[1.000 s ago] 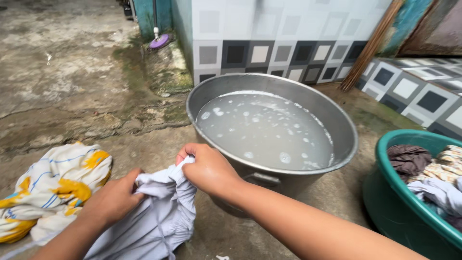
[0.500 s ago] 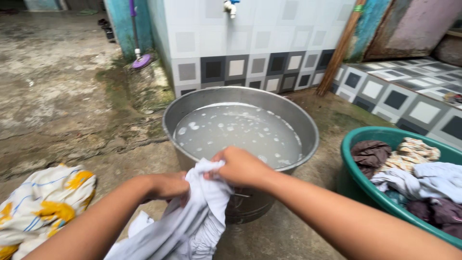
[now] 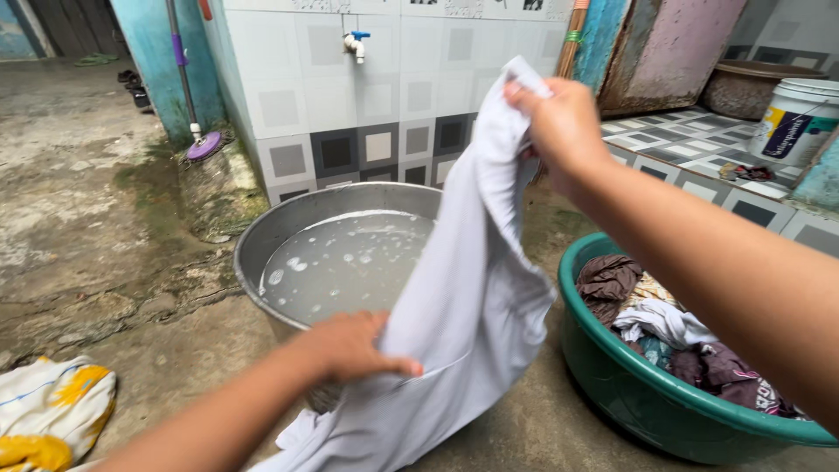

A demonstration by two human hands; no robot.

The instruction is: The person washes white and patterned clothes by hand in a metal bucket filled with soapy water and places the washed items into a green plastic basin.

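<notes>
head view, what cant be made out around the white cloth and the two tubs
- Metal tub: its right rim is hidden behind the white cloth held up by the left hand and right hand.
- Tub bottom: the cloudy, bubbly water hides whatever lies under it.
- Green basin: right side covered by the right forearm, lower edge cut by the frame.
- Yellow and white cloth: cut off at the bottom left corner.

The cloth (image 3: 472, 288) hangs in front of the metal tub (image 3: 288, 236). Water (image 3: 341, 262) is in the tub. The basin (image 3: 647, 393) full of clothes (image 3: 664, 323) sits right of the tub. The tap (image 3: 354, 44) is on the wall behind. Another cloth (image 3: 48, 411) lies on the floor, far left.
</notes>
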